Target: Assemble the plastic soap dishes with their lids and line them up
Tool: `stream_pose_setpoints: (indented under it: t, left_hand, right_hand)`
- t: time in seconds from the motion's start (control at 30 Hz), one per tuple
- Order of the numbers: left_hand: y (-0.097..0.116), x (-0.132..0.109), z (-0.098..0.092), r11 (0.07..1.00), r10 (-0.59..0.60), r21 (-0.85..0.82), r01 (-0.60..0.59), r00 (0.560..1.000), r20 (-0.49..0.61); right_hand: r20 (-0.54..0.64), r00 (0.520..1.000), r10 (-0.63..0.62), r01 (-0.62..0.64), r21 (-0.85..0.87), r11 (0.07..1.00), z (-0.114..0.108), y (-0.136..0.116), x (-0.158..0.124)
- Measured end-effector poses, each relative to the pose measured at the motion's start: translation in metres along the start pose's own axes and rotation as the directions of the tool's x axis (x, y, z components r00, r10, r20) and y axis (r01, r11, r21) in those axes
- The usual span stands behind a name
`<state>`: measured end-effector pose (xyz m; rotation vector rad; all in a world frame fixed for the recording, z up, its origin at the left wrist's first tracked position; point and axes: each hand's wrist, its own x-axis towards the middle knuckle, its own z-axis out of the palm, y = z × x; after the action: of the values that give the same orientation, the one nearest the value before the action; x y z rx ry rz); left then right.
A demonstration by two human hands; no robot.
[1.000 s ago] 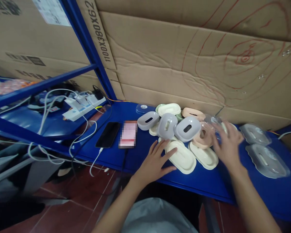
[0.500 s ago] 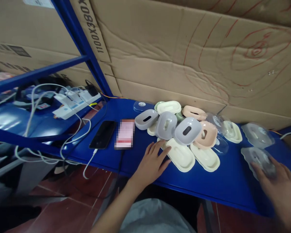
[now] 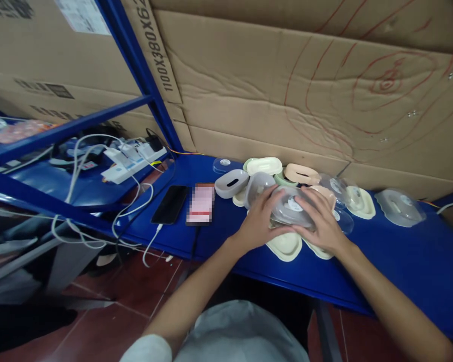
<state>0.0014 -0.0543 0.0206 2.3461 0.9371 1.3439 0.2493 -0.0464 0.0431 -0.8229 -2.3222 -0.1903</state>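
Both of my hands are closed around a grey soap box with a clear lid [image 3: 290, 207], a round white sticker on its top. My left hand [image 3: 257, 223] grips its left side and my right hand [image 3: 322, 217] its right side. It is above a cluster of soap dish parts and hides some of them. Around it lie a grey slotted dish [image 3: 223, 187], another grey dish [image 3: 257, 185], a peach slotted dish [image 3: 302, 174] and a cream tray [image 3: 285, 247]. Clear lids [image 3: 334, 188] lie behind my right hand, near a cream dish [image 3: 365, 202].
Another grey lidded box [image 3: 399, 207] stands at the right on the blue table [image 3: 392, 271]. To the left lie a black phone [image 3: 169, 204] with a white cable and a phone with a blurred screen [image 3: 201, 203]. Cardboard [image 3: 249, 90] rises behind; a power strip [image 3: 132, 165] sits beyond the blue frame.
My right hand has brought the lidded grey box from the table's right side to the middle. My left hand has left the cream trays and taken hold of the box too.
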Motion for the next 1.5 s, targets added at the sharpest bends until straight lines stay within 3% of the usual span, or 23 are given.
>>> stream_pose_setpoints:
  t: [0.1,0.23,0.37,0.53,0.63,0.77,1.17,1.33,1.5]
  left_hand:
    - [-0.010,-0.001,0.004,0.998,-0.046,0.034,0.047,0.998,-0.039]
    - [-0.016,-0.010,0.004,0.998,-0.015,0.067,0.017,1.000,-0.026]
    - [-0.016,-0.012,0.007,0.994,0.008,0.105,-0.006,1.000,-0.025]
    - [-0.015,-0.014,0.007,0.972,-0.037,0.234,0.036,0.999,0.000]
    - [-0.016,-0.015,0.006,0.968,-0.037,0.247,0.041,0.999,-0.020]
    - [-0.015,-0.014,0.007,0.967,0.009,0.256,0.000,0.999,-0.032]
    - [-0.009,-0.006,-0.008,0.921,0.082,0.385,-0.052,0.995,-0.062]
    - [0.027,-0.031,-0.006,0.894,-0.072,0.435,0.108,0.993,-0.098]
    - [0.047,-0.067,-0.007,0.834,-0.271,0.517,0.192,0.959,0.083]
  right_hand:
    - [-0.023,1.000,-0.011,0.012,0.057,0.998,0.010,0.006,0.007]
    - [-0.071,0.997,0.019,-0.013,0.089,0.996,0.010,0.002,-0.001]
    - [-0.157,0.975,0.157,-0.155,0.025,0.988,0.002,0.013,0.003]
    - [-0.159,0.943,0.292,-0.311,-0.111,0.944,-0.006,0.033,0.016]
    - [-0.126,0.978,0.168,-0.184,-0.136,0.973,-0.006,0.020,0.014]
    - [0.096,0.995,-0.036,0.048,-0.130,0.990,-0.001,-0.009,0.008]
    - [0.102,0.994,-0.042,0.062,-0.197,0.978,0.002,-0.018,0.008]
    - [0.030,0.999,0.027,-0.019,-0.252,0.967,0.005,-0.007,0.003]
    - [-0.075,0.987,0.141,-0.158,-0.316,0.936,0.002,0.022,-0.004]
